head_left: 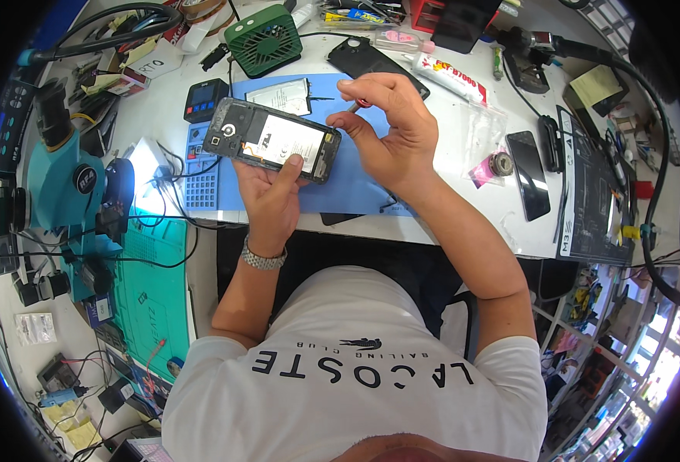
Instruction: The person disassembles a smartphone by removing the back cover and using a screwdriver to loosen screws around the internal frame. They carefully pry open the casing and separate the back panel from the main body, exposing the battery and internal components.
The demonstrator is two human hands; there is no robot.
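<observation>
My left hand [274, 189] holds an opened smartphone [228, 127] over the blue mat [363, 192], its thumb lying on the white battery [277, 135]; camera parts and inner frame show. My right hand [391, 135], just beside the phone's right end, is curled round a small red-topped tool [361, 103], apparently a screwdriver, mostly hidden by the fingers. Behind the phone lie a silver battery pack [290, 92] and a small dark device with a screen [205, 100].
A teal microscope [78, 200] and green mat [144, 308] are left. A green fan [263, 46], black phone case [355, 58] and white tube [448, 73] stand or lie behind. A black phone [526, 173], small jar [500, 163] and black board [590, 231] are right.
</observation>
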